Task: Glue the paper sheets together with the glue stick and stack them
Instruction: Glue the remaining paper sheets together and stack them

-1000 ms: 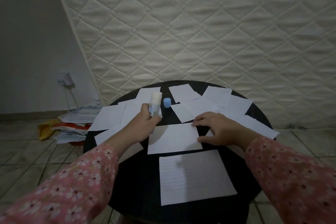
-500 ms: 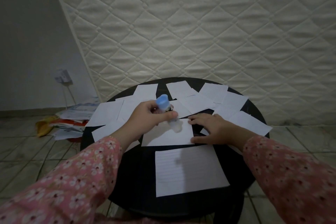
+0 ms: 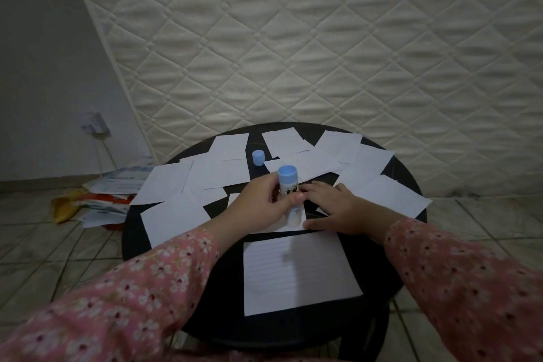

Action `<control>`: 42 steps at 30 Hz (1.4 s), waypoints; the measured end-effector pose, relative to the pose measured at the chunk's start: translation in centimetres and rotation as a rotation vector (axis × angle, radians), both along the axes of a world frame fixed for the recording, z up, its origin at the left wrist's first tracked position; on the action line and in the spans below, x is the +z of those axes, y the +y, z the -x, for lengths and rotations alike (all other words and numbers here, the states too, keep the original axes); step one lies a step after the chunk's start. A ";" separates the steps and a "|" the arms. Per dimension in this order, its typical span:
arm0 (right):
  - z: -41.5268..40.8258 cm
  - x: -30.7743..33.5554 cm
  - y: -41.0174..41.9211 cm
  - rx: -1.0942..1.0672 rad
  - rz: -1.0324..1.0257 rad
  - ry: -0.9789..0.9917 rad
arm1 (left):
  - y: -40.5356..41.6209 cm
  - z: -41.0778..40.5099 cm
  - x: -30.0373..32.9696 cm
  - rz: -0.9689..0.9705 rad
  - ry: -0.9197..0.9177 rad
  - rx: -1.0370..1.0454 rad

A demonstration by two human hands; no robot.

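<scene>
My left hand (image 3: 258, 206) grips a white glue stick (image 3: 289, 194), held upside down with its blue base up and its tip down on a paper sheet (image 3: 235, 200) at the table's middle. That sheet is mostly hidden by my hands. My right hand (image 3: 338, 207) lies flat on the sheet's right side, fingers spread. The stick's blue cap (image 3: 258, 157) stands alone farther back. A lined sheet (image 3: 296, 270) lies nearest me. Several more white sheets (image 3: 379, 185) are scattered over the round black table (image 3: 390, 258).
A quilted mattress (image 3: 293, 53) leans upright right behind the table. On the tiled floor at the left lies a pile of papers and bags (image 3: 100, 200). A wall socket with a cable (image 3: 95, 126) sits above the pile.
My left hand turned the glue stick over, blue base up, and carried it rightward down onto the middle sheet beside my right hand. The right hand stayed on the sheet.
</scene>
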State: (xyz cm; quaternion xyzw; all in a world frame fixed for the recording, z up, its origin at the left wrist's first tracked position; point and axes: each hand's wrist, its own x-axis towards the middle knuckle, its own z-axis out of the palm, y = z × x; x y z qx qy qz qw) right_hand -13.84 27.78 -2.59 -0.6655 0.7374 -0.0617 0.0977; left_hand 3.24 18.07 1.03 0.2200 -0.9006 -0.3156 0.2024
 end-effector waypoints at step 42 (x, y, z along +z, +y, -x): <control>-1.2 0.2 -0.1 -0.078 0.038 -0.092 | -6.2 -6.9 0.9 -0.608 0.493 0.355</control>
